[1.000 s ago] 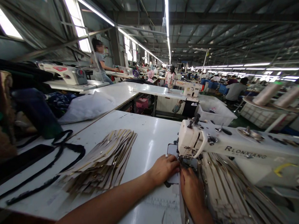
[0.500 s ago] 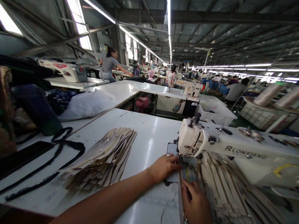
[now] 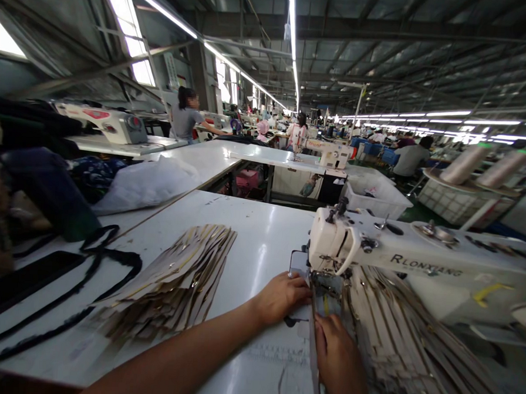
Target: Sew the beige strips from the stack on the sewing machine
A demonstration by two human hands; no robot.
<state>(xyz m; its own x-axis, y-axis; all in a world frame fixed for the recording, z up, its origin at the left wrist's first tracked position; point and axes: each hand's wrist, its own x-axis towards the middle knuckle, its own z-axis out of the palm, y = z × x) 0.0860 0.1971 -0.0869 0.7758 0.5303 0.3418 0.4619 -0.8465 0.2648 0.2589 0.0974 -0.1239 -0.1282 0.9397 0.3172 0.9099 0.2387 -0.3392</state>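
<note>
A narrow grey-beige fabric strip (image 3: 314, 364) runs from the front of the table up to the presser foot of a white sewing machine (image 3: 333, 242). My left hand (image 3: 284, 296), a ring on one finger, has its curled fingers at the strip's left edge, just in front of the needle area. Closer to me, my right hand (image 3: 340, 357) pinches the strip between thumb and fingers. What lies under both sets of fingertips is partly hidden. Left of my hands lies a fanned stack of similar strips (image 3: 183, 275); another pile of strips (image 3: 397, 333) spreads out right of the machine.
Black cord (image 3: 129, 264) and a dark flat object (image 3: 33, 279) lie at the left. A white plastic bag (image 3: 149, 182) rests on the adjoining table. Thread cones (image 3: 465, 163) and a white bin (image 3: 373, 191) stand behind the machine. A person (image 3: 186, 119) works farther back.
The view has turned slightly right, so everything sits a little farther left. My left hand has shifted slightly toward me from the needle; my right hand keeps its grip on the strip.
</note>
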